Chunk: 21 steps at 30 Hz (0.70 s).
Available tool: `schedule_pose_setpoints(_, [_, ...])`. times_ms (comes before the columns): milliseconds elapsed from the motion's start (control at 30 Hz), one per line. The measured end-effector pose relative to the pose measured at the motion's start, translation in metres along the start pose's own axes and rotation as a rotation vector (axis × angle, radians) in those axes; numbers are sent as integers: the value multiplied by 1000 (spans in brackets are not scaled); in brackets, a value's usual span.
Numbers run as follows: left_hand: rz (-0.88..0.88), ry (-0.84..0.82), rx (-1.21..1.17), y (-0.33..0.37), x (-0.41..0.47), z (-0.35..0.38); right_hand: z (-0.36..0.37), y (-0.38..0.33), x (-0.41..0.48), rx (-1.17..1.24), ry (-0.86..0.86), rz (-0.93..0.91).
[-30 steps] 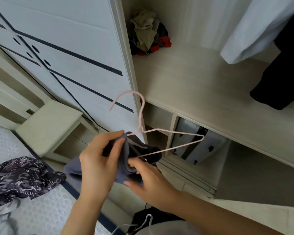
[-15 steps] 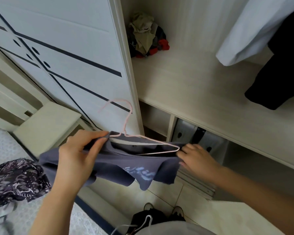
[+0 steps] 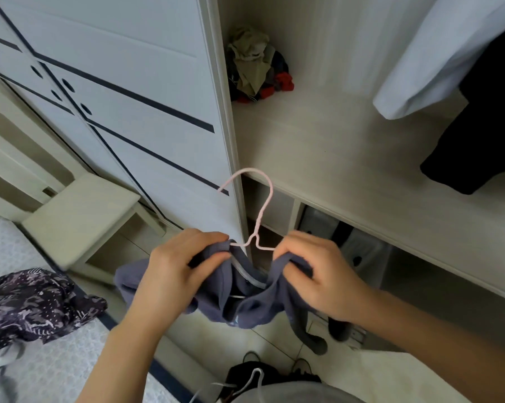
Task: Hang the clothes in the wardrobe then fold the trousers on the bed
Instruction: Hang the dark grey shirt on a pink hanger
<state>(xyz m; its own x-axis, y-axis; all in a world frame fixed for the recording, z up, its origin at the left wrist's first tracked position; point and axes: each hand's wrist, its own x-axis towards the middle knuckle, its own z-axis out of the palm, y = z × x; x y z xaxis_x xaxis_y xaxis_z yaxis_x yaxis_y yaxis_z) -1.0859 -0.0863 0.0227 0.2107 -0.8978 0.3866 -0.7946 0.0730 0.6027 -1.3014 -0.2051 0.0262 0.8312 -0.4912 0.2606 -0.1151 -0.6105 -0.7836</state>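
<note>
A grey-blue shirt (image 3: 254,303) hangs bunched on a pink wire hanger (image 3: 260,207), whose hook points up in front of the wardrobe's door edge. My left hand (image 3: 172,274) grips the shirt's left shoulder at the hanger's arm. My right hand (image 3: 318,271) grips the right shoulder, close to the hook's neck. The hanger's lower arms are hidden inside the cloth. A dark patterned garment (image 3: 33,303) lies crumpled on the bed (image 3: 56,370) at the lower left.
The open wardrobe has a pale shelf (image 3: 347,158) with a heap of clothes (image 3: 257,68) in its back corner. A white garment (image 3: 437,53) and a black one (image 3: 484,120) hang at the right. A stool (image 3: 79,216) stands left of the sliding door (image 3: 129,106). Another hanger (image 3: 245,385) lies below.
My hands, spread wide half a second ago, have come together near the hanger's neck. The shirt is now bunched between them and the hanger has shifted right.
</note>
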Motion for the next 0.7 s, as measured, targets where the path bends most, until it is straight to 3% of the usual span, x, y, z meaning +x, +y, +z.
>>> schedule_pose_setpoints(100, [-17,-5,16,-12,-3,-6,-16,3,0,38,143,5])
schedule_pose_setpoints(233, [-142,134,15,-30,-10,-23,-42,12,-3,-31,281,45])
schedule_pose_setpoints(333, [-195,187,65,-28,-9,-25,-52,14,-7,-133,195,76])
schedule_pose_setpoints(467, [-129,180,232,-20,-1,-17,-55,14,-13,-318,27,14])
schedule_pose_setpoints(700, [-3,56,252,-17,-4,-4,-44,17,-21,-424,-96,-64])
